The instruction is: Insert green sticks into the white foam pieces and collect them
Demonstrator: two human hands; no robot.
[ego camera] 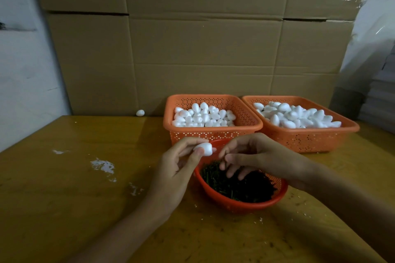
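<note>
Head cam: left hand (178,165) pinches a white foam piece (204,148); right hand (256,156) covers some green sticks (245,189) in the red bowl (239,204); can't tell if it grips one

table (74,198) | left basket (213,134) | right basket (310,139) | red bowl (245,205) | stray foam piece (140,112)

Open table (74,209) left & front of the red bowl (241,204), only white scraps (102,165) there. Over the bowl, both hands crowd access: left hand (177,168), gripping a foam piece (204,148), at the left rim; right hand (256,156) above the green sticks (245,188). Just behind, left basket (224,133) & right basket (310,139), rims touching, block the back, w/ a cardboard wall (192,49) beyond.
</note>
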